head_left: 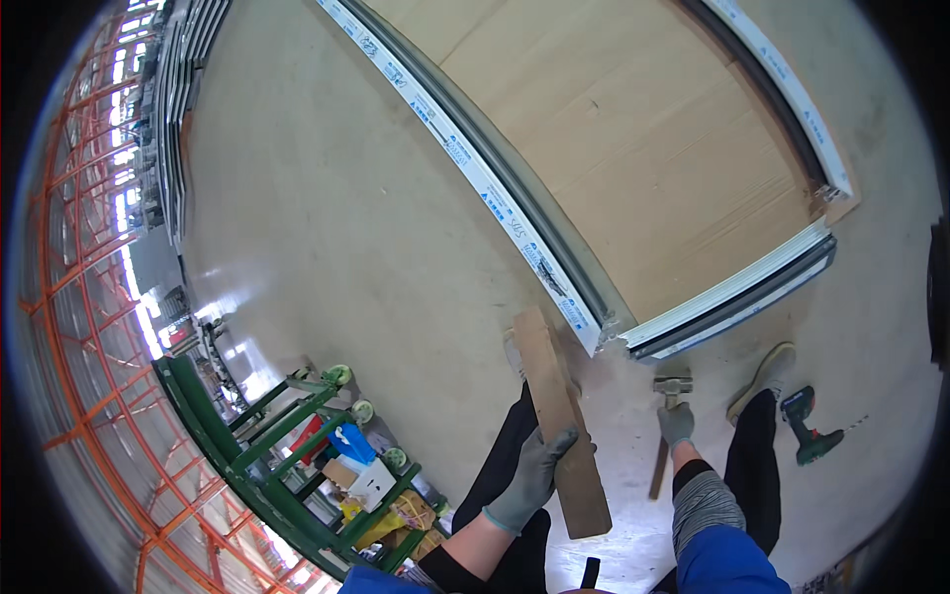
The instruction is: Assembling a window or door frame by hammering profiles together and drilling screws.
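My left hand [534, 475], in a grey glove, grips a long wooden block [566, 431] by its side. The block's far end lies close to the corner of a large frame, by the end of a long frame profile [465, 158] covered in white and blue film. A short frame profile [737, 289] meets that corner, with a narrow gap visible at the joint. My right hand [677, 424], also gloved, is closed round the wooden handle of a hammer [673, 386]. Its metal head points toward the short profile, apart from it.
Cardboard [633, 119] lies inside the frame, and another profile [787, 84] runs along its right side. A green cordless drill [813, 436] rests beside my right foot. At lower left stands a green wheeled cart [252, 465] with boxes and bags, near orange mesh fencing [89, 381].
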`<state>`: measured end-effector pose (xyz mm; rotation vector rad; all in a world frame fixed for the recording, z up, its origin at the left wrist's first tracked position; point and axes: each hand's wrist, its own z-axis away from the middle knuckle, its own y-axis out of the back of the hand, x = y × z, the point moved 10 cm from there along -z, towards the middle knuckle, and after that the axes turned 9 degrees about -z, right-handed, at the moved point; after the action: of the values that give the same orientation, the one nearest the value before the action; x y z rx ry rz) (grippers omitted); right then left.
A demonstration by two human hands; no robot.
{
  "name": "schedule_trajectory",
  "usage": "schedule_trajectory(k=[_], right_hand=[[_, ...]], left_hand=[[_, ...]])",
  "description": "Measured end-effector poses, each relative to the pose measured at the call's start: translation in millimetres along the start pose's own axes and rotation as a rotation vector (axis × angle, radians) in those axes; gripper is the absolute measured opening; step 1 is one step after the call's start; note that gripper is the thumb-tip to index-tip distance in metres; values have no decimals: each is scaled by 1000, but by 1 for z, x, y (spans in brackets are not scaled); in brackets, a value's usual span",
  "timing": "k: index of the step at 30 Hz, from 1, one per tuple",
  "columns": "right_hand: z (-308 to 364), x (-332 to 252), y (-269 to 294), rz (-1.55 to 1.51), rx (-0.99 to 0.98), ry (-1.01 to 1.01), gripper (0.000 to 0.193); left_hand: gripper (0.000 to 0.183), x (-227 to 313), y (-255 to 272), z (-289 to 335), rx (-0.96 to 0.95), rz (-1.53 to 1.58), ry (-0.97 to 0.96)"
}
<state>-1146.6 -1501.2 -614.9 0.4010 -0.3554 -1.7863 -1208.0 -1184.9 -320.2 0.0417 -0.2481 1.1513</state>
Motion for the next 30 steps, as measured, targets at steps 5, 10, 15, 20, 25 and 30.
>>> schedule_trajectory(k=[5, 10, 15, 20, 25, 30], right_hand=[[58, -45, 15, -955, -294, -424, 18], [172, -144, 98, -664, -455, -239, 21], [298, -240, 225, -594, -283, -85, 29], [431, -349, 323, -509, -167, -49, 22], [474, -386, 333, -529, -214, -52, 20], [476, -366, 283, -409, -371, -168, 19]], left_hand=[[46, -19, 8, -11, -146, 109, 41], [51, 6, 52, 18, -238, 272, -20], [50, 101, 117, 110, -352, 413, -79], [48, 220, 249, 221, -232, 207, -223], [36, 273, 393, 276, 46, -27, -258], [39, 332, 463, 328, 258, -345, 0]])
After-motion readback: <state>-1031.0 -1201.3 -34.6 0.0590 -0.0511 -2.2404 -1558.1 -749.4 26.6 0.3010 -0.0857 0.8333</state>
